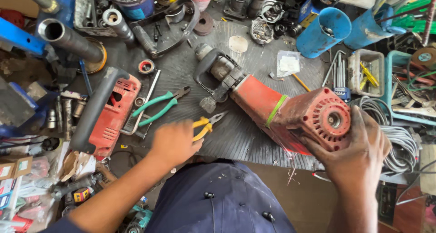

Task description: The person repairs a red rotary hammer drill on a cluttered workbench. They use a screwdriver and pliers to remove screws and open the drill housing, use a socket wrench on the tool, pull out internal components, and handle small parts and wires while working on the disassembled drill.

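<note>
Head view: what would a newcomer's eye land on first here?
The big red power tool body lying across the ribbed mat, its round end gripped by the right hand. Next, the left hand on yellow-handled pliers, with green-handled pliers just beyond.

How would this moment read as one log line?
left hand: on yellow-handled pliers | right hand: gripping red power tool motor housing | grey ribbed mat

I see my left hand (pixel 175 142) reaching forward, fingers curled downward, while my right hand (pixel 359 153) is spread wide, gripping firmly.
</note>
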Motion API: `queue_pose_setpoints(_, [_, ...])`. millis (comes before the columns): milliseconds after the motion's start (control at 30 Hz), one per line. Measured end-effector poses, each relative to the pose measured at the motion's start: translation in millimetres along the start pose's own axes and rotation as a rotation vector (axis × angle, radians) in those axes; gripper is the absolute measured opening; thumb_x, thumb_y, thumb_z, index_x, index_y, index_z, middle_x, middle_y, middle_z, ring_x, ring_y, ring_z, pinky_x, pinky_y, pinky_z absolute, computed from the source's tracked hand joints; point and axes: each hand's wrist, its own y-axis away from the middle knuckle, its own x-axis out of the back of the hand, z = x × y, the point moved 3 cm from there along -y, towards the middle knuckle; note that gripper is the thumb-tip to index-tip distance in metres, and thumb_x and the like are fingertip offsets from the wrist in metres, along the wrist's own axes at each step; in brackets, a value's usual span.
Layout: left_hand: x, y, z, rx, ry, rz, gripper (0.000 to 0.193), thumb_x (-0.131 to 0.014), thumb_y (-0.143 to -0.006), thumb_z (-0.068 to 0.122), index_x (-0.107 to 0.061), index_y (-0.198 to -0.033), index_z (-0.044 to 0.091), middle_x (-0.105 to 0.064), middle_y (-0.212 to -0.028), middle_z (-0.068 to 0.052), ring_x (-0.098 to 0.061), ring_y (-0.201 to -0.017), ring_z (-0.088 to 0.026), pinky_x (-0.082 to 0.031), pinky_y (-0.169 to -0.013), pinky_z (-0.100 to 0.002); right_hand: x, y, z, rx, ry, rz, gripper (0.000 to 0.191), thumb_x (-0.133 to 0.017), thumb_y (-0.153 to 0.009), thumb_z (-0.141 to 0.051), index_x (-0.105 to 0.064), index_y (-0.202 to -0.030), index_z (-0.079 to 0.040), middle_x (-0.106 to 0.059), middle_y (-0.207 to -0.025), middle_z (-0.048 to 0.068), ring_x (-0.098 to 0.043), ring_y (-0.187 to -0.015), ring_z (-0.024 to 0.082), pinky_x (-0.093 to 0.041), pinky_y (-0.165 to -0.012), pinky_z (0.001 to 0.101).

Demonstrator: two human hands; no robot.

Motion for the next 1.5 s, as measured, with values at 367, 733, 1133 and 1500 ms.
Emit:
queue_pose_setpoints(367, [-2, 14, -33, 0.128, -0.2, 0.54, 0.083, -0.073, -0.073, 0.056, -0.062, -0.143, 0.014, -0.046, -0.151, -0.017, -0.043, -0.135, -0.04, -0.036, -0.104, -0.062, 6, 11, -7, 0.099, -0.097, 0.025, 0.108, -0.092, -0.06, -0.05, -0.053, -0.144, 0.005, -0.056, -0.138, 0.024, -0.051, -0.128, 0.043, -0.038, -0.108, 0.0564])
queue_pose_setpoints(733, [-58, -19, 21, 0.342, -0.252, 0.501, 0.072, -0.071, -0.091, 0.066, -0.06, -0.139, 0.012, -0.052, -0.137, -0.017, -0.05, -0.13, -0.037, -0.032, -0.109, -0.065, -28, 71, 116, 0.016, -0.429, 0.355, 0.059, -0.075, -0.084, -0.038, -0.06, -0.128, -0.002, -0.061, -0.137, 0.014, -0.059, -0.131, 0.037, -0.036, -0.118, 0.0477])
queue_pose_setpoints(1133, [48, -26, 135, 0.021, 0.16, 0.783, 0.043, -0.075, -0.102, 0.015, -0.055, -0.137, -0.001, -0.051, -0.145, -0.019, -0.05, -0.135, -0.036, -0.04, -0.116, -0.043, -107, 50, 297, 0.018, 0.044, -0.472, 0.117, -0.091, -0.05, -0.042, -0.038, -0.151, -0.015, -0.056, -0.131, 0.016, -0.055, -0.12, 0.037, -0.037, -0.107, 0.0508])
queue_pose_setpoints(1500, [165, 3, 298, -0.544, 0.574, 0.565, 0.042, -0.079, -0.085, 0.022, -0.068, -0.123, 0.008, -0.07, -0.128, -0.009, -0.066, -0.12, -0.027, -0.052, -0.104, -0.041, -45, 68, 333, -0.722, -1.821, -0.434, 0.083, -0.067, -0.086, -0.043, -0.045, -0.147, 0.009, -0.065, -0.129, 0.025, -0.067, -0.11, 0.038, -0.05, -0.097, 0.0508])
